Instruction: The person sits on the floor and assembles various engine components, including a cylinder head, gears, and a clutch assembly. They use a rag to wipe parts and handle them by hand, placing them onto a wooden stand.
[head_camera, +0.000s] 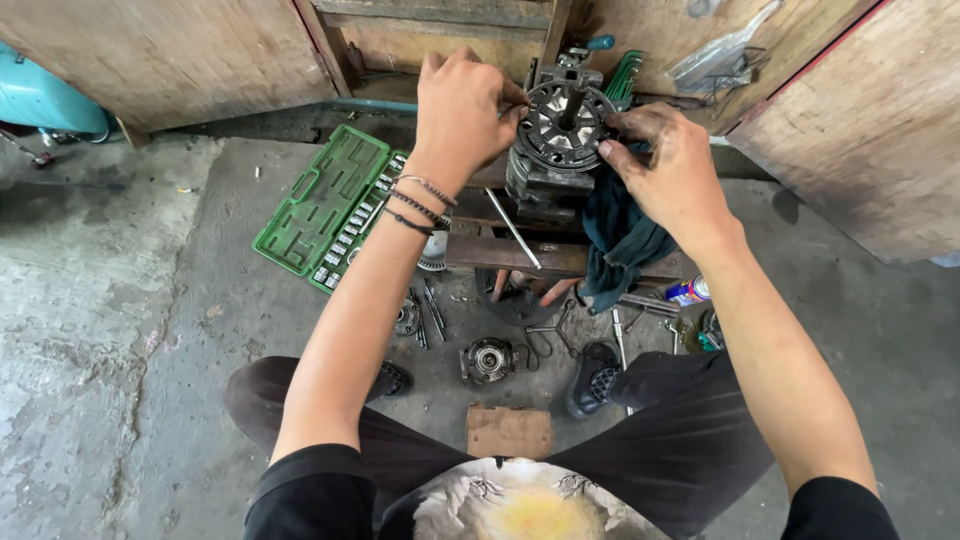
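A round grey metal engine part (566, 124) with a central shaft and radial slots sits on a dark engine block (540, 185), which rests on a low wooden stand (510, 252). My left hand (462, 112) grips the part's left rim with its fingertips closed on the edge. On the right rim my greasy right hand (668, 165) presses, fingers spread over it. A dark teal rag (622, 240) hangs below that hand.
An open green socket set case (325, 200) lies on the concrete floor at left. A bearing hub (487, 360), a wooden block (509, 432), loose wrenches (432, 312) and a spray can (688, 291) lie around my feet. Wooden cabinet doors (850, 120) stand behind.
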